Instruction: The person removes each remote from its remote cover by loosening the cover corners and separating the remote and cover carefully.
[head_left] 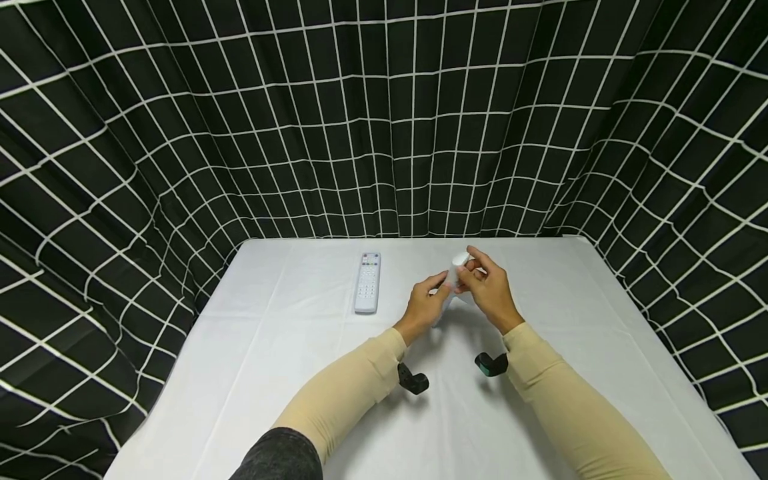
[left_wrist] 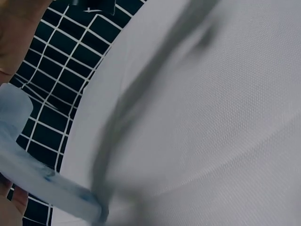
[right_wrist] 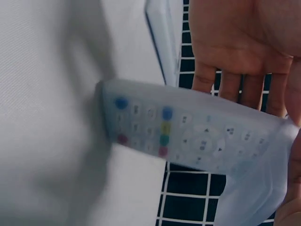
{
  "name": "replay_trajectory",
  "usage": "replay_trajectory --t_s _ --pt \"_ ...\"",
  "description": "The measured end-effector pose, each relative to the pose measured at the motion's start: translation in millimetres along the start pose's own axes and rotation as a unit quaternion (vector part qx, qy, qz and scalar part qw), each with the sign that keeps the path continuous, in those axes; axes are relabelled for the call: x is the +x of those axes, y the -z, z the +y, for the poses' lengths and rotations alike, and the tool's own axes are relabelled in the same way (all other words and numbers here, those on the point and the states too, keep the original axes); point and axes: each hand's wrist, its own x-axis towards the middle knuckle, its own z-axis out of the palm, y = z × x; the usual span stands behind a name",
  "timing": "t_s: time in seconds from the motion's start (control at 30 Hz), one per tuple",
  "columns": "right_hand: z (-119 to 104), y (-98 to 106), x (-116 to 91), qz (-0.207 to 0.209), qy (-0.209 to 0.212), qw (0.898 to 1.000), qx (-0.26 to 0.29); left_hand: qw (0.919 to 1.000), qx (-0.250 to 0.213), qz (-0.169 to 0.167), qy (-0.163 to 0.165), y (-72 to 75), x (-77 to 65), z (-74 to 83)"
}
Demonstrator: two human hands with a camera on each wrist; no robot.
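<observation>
While the cover (right_wrist: 197, 134) is pinched between the thumb and fingers of the left hand (head_left: 423, 305), it is also pinched higher up by the thumb and fingers of the right hand (head_left: 495, 290). By the two hands it is held to the right of the remote (head_left: 367, 283), with one end raised and the other slanted down; whether the lower end is touched to the surface (head_left: 270, 353) cannot be told. The cover is seen to be translucent and is bent over sharply near the right palm. Blue, yellow, green and red keys are shown on its face; whether they are printed on it or seen through it cannot be told.

The step in hand is judged to be the working of the bent end, with the cover steadied by the left fingers. For the next move, a firm left pinch and a gentle pull by the right fingers would seem to be called for, since a soft edge could easily be lost.

The remote is laid flat, keys upward, and is touched by neither hand. Around it the surface is covered by faintly creased white cloth. Nearer than the remote and to its right, beige sleeves (head_left: 354, 377) are worn. Beyond the remote and to both sides, a black curtain (head_left: 360, 137) is hung, crossed by white lines.
</observation>
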Motion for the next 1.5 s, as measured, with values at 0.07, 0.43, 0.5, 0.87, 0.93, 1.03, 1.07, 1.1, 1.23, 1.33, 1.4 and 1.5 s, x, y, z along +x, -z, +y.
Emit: replay_trajectory --t_s 0.07,0.43,0.5,0.87,0.93,1.03,1.07,1.1,1.23,1.33,1.4,1.5 --pt "-4.2 -1.0 0.2 0.003 0.001 1.0 -0.009 0.9998 -0.018 0.0 -0.002 0.1 0.5 -1.5" --pt "-28.9 -10.6 -7.4 0.047 0.004 0.993 -0.11 0.9997 -0.016 0.02 -0.001 0.0 1.0 -2.6" --pt "-28.5 -10.7 -7.6 0.047 0.008 0.993 -0.11 0.9995 -0.022 0.023 0.003 0.3 0.7 -2.0" --pt "-24.9 -13.7 -9.8 0.075 0.025 0.988 -0.129 0.9933 -0.057 0.084 0.055 -1.3 0.1 5.3" --pt "-26.1 -15.4 -10.2 0.082 0.025 0.988 -0.13 0.992 -0.043 0.1 0.064 -2.0 0.3 6.8" --pt "-27.7 -17.8 -10.3 0.089 0.03 0.987 -0.13 0.9898 -0.003 0.125 0.068 -3.1 0.8 8.5" --pt "-27.7 -18.5 -10.3 0.091 0.032 0.987 -0.132 0.9889 0.01 0.13 0.071 -3.4 0.8 9.4" --pt "-32.6 -20.4 -11.2 0.091 0.031 0.986 -0.135 0.9882 0.023 0.134 0.071 -3.4 0.8 10.4" --pt "-20.7 -17.5 -8.5 0.085 0.031 0.987 -0.131 0.9838 0.073 0.152 0.062 -1.4 1.8 16.8" --pt "-7.6 -12.9 -4.8 0.077 0.03 0.988 -0.13 0.9788 0.111 0.163 0.057 1.7 4.9 21.3" --pt "-1.0 -10.4 -2.8 0.071 0.027 0.988 -0.136 0.976 0.129 0.163 0.064 3.7 7.9 23.2" --pt "1.2 -8.8 -1.3 0.061 0.027 0.985 -0.159 0.9729 0.153 0.147 0.092 6.1 12.5 23.8"
